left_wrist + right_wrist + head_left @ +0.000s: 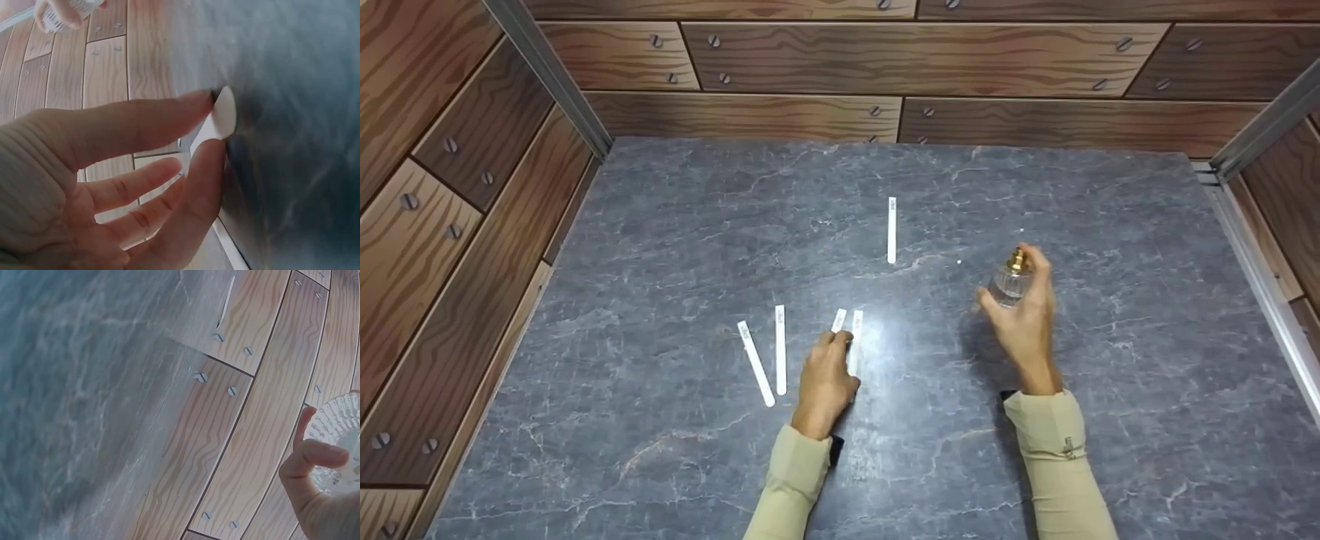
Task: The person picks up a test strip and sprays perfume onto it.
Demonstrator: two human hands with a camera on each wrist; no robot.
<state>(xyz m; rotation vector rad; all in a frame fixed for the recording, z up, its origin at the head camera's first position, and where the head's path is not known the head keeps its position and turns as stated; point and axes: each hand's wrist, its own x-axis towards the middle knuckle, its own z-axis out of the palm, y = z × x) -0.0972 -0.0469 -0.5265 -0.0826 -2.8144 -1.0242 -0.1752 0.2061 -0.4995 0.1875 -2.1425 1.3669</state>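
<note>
My right hand (1024, 319) grips a clear ribbed glass perfume bottle (1006, 285) above the table, with a fingertip at its gold spray top (1018, 260). In the right wrist view, the fingers curl around the ribbed glass (332, 419). My left hand (825, 375) is low over the table and covers part of a white paper test strip (839, 320). Its thumb and a finger pinch the rounded end of the strip (225, 115) by the edges. Another strip (856, 337) lies just right of that hand, partly hidden by it.
Two more paper strips, one slanted (756, 365) and one straighter (781, 351), lie left of my left hand. A single strip (892, 231) lies farther back on the grey marbled table (675, 247). Wood-patterned walls (930, 60) and metal rails (1267, 277) border the table.
</note>
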